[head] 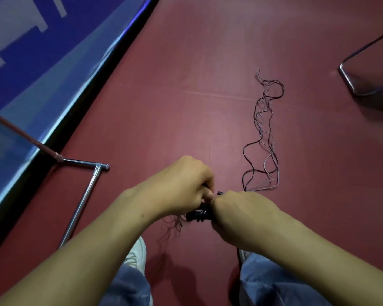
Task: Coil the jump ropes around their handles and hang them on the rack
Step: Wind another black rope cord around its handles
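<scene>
Close above the blue jeans (128, 288), I see the left hand (181, 184) and the right hand (237, 213) both gripping the black handles (199, 214), a few turns wound on them, while the rest of the rope (263, 138) lies in loose wiggles on the red floor (186, 85), well right of the metal rack (81, 199).

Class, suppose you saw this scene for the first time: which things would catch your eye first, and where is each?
First come the hands meeting low in the middle: the left hand and right hand both grip black handles wound with cord. A tangle of loose ropes trails up the red floor right of centre, and a chrome rack frame lies at the left.
</scene>
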Tool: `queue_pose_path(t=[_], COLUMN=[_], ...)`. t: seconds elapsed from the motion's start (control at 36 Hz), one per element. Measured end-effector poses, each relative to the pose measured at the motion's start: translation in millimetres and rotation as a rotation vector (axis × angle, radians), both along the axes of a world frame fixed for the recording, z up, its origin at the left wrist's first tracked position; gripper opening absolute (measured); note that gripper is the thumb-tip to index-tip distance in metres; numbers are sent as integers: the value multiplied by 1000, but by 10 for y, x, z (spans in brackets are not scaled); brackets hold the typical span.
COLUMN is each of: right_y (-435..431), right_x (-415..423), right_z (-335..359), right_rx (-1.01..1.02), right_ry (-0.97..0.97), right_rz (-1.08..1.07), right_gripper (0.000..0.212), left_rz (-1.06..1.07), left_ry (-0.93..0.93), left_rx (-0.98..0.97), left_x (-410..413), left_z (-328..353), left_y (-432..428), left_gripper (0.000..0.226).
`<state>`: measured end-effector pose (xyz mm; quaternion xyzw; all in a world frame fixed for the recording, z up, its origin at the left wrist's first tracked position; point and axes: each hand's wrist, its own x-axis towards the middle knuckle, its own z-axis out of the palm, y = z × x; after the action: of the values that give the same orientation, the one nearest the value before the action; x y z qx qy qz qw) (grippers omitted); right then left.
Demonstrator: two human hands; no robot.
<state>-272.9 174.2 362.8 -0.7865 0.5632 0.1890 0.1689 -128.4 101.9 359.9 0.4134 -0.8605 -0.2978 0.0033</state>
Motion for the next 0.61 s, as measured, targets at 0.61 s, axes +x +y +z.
queue_pose_path(t=[0.61], right_y=[-306], right_x=[-196], right_z=[132], right_rx=[-201], right_ry=[-206], right_rz=[-485], right_gripper=[7], left_rz=[811], left_ry=[854], left_rx=[438], left_x=[-218], left_z=[157], left_y=[342], left_gripper=[20])
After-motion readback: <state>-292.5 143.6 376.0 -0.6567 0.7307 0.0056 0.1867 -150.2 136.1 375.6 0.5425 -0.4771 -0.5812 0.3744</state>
